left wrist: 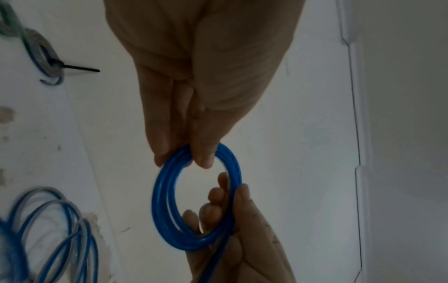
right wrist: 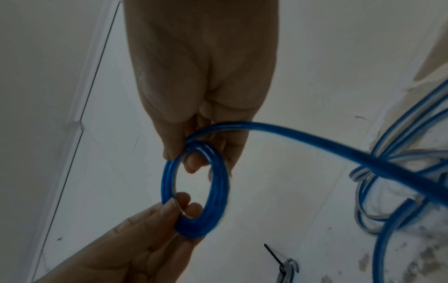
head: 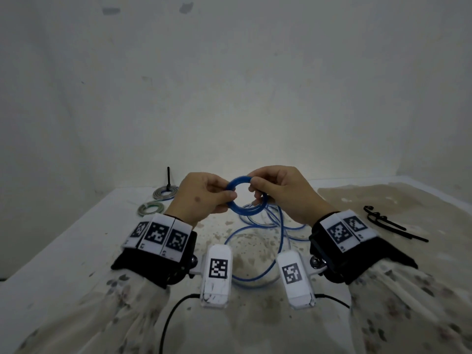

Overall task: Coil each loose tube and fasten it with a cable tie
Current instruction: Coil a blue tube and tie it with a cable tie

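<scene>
While held over the table (head: 76, 241) — blue tube coil (head: 231, 204), left hand (head: 201, 198) and right hand (head: 283, 192) both pinching.

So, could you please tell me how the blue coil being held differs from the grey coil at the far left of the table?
The blue coil is held up by the left hand and right hand; the grey coil lies on the table. The blue coil trails loose tube and shows no tie; the grey coil carries a black cable tie. Both are wound into rings.

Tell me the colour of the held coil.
Blue coil; the left wrist view shows it best.
</scene>
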